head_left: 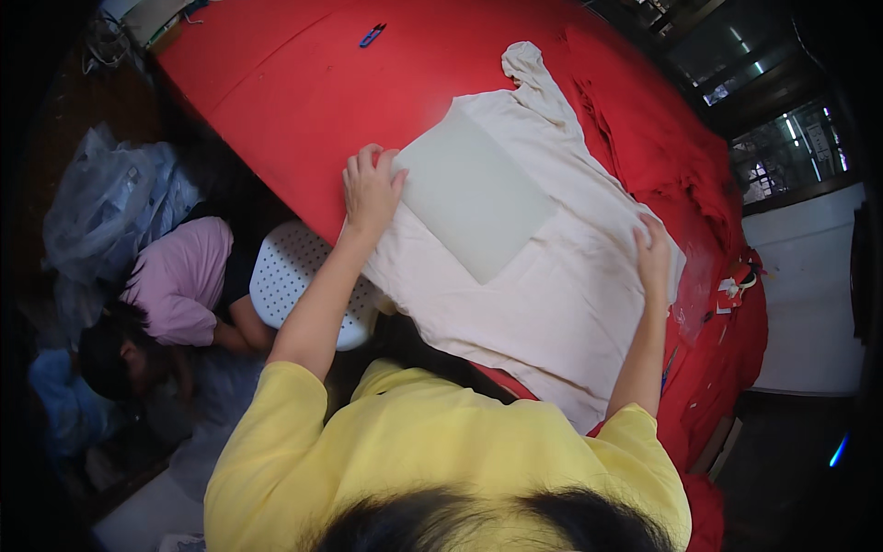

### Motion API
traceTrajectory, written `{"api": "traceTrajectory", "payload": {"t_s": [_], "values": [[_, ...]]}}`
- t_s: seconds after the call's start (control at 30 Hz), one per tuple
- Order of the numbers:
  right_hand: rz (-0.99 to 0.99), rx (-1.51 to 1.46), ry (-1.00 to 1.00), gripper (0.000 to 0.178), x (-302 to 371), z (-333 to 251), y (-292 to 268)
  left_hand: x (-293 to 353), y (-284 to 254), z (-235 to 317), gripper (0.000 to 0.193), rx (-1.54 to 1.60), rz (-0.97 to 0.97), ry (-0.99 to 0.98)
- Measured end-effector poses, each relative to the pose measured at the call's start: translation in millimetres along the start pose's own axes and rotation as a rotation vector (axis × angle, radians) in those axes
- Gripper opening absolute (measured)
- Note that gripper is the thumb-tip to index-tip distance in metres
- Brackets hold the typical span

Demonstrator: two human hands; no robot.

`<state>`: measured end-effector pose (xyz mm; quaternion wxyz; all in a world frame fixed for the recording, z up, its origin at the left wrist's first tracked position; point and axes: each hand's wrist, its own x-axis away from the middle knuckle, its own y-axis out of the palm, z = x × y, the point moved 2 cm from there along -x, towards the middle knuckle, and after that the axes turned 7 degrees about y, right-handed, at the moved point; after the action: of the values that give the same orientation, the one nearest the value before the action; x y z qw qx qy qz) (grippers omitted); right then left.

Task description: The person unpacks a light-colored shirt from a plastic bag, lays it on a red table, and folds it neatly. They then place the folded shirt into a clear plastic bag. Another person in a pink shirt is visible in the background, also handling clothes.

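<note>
Our pale board lies on the cream garment, spread on the red-covered table. Our left hand curls beside the board's left corner; our right hand bends at the garment's right edge. Whether either pinches cloth, we cannot tell. Uneven pulling could skew the board or wrinkle the fabric.

Shirt on a table between left hand and right hand, board on the shirt just right of the left hand, snips beyond it, stool nearer and left, another person farther left
</note>
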<state>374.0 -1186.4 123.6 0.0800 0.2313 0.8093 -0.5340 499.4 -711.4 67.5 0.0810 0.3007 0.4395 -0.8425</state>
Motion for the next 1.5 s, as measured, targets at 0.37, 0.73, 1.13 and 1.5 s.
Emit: {"api": "traceTrajectory", "payload": {"t_s": [0.37,0.73,1.13,1.5], "values": [[-0.314,0.23,-0.204,0.097,-12.3,-204.7,166.2,60.4,-26.7,-6.4,0.051,-0.112,-0.274,0.134],[-0.341,-0.001,-0.366,0.094,-57.5,-207.2,151.8,53.1,-24.0,-4.3,0.058,-0.135,-0.332,0.099],[-0.328,0.046,-0.417,0.081,-61.7,-196.7,178.4,46.9,-27.2,-2.1,0.065,-0.202,-0.344,0.063],[-0.113,0.129,-0.333,0.051,-52.4,-152.1,177.2,3.9,62.7,35.5,0.06,-0.113,-0.411,0.245]]}}
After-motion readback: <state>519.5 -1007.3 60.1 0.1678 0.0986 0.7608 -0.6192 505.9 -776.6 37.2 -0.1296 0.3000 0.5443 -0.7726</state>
